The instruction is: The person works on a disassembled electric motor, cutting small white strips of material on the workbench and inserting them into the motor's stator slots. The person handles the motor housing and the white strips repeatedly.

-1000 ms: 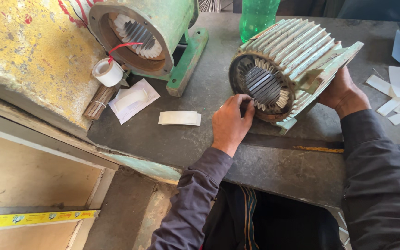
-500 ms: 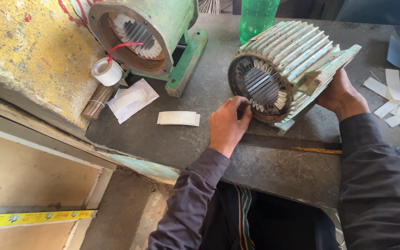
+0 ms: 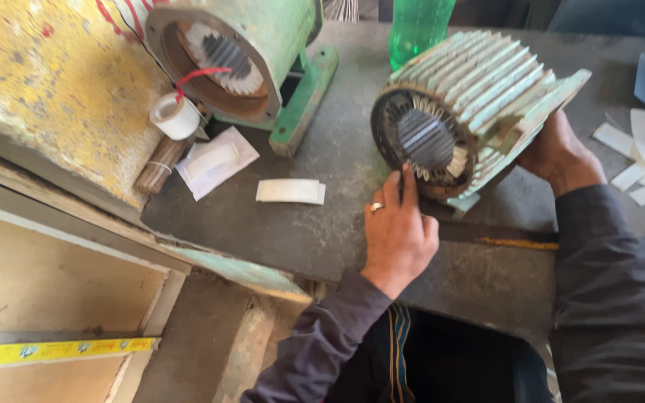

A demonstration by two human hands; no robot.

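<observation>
Right of centre in the frame, we see the finned motor housing point(image 3: 479, 112) tilted on the dark worktop point(image 3: 322, 231), its open bore facing us and lined with slots and pale insulation strips; our left hand point(image 3: 399, 231) reaches up to the lower rim of that bore, fingers extended and touching it, not closed on anything; our right hand point(image 3: 558, 157) cups the housing's far side and steadies it, fingers wrapped behind; the worktop's front edge runs just below both wrists, with bare surface lying between the housing and a folded white paper slip point(image 3: 290, 191); at upper left a green motor shell point(image 3: 240, 52) stands open, windings inside; a tape roll point(image 3: 175, 116) sits before it.
</observation>
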